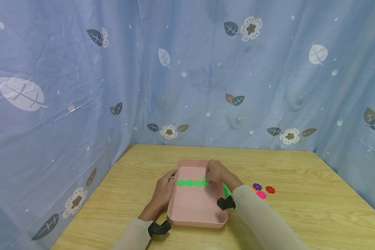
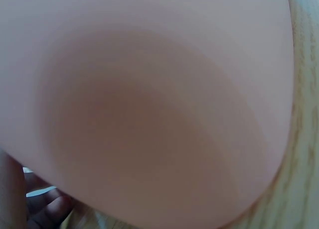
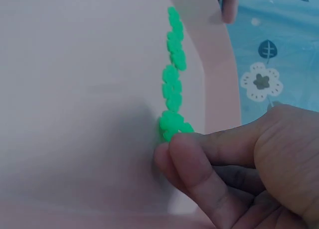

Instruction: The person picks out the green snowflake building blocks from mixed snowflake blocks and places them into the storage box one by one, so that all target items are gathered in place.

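Note:
A shallow pink tray (image 1: 197, 205) stands on the table. Across its far half runs a row of light-green flower-shaped discs (image 1: 189, 183). At the right end of that row, my right hand (image 1: 216, 172) pinches one green flower-shaped disc (image 3: 172, 121) between thumb and fingertips, tilted up from the tray floor. My left hand (image 1: 164, 190) holds the tray's left side at the rim. In the left wrist view the tray wall (image 2: 149, 139) fills most of the picture, and curled fingers (image 2: 50, 205) show partly at the lower left.
Just right of the tray, more green pieces (image 1: 226, 191) are partly hidden by my right forearm. Farther right lie a purple disc (image 1: 257, 186), a pink disc (image 1: 261, 195), a red disc (image 1: 270, 190) and a partly covered orange one. A patterned blue curtain (image 1: 206, 86) surrounds the wooden table (image 1: 300, 208).

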